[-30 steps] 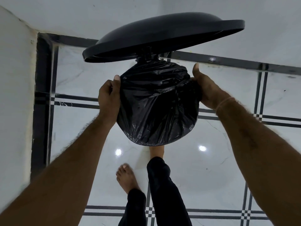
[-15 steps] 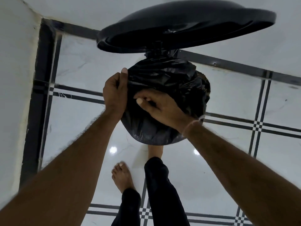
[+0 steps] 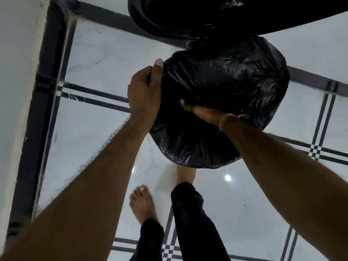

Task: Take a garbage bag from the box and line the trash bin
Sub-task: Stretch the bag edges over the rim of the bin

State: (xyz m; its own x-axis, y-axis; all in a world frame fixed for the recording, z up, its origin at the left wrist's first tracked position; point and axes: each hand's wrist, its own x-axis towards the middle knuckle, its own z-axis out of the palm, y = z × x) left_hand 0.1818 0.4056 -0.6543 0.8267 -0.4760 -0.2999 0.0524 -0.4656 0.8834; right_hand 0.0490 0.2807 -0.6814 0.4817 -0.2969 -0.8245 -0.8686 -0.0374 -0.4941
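Observation:
A black garbage bag (image 3: 226,87) covers the round mouth of the trash bin below me; the bin's body is hidden under the plastic. The bin's black lid (image 3: 169,17) stands raised behind it at the top of the view. My left hand (image 3: 145,95) grips the bag's edge at the left rim, thumb up along the plastic. My right hand (image 3: 199,110) reaches down into the bag's hollow; its fingers are sunk in the dark plastic and hidden.
A white wall (image 3: 18,72) with a dark skirting strip (image 3: 43,110) runs close on the left. The floor (image 3: 94,138) is glossy white tile with dark lines. My left foot (image 3: 143,206) stands before the bin; my right foot (image 3: 185,174) is at the bin's base.
My right hand left the bin's right rim, crossed over the bag and went down into it. My left hand kept its grip on the left rim. The view moved closer.

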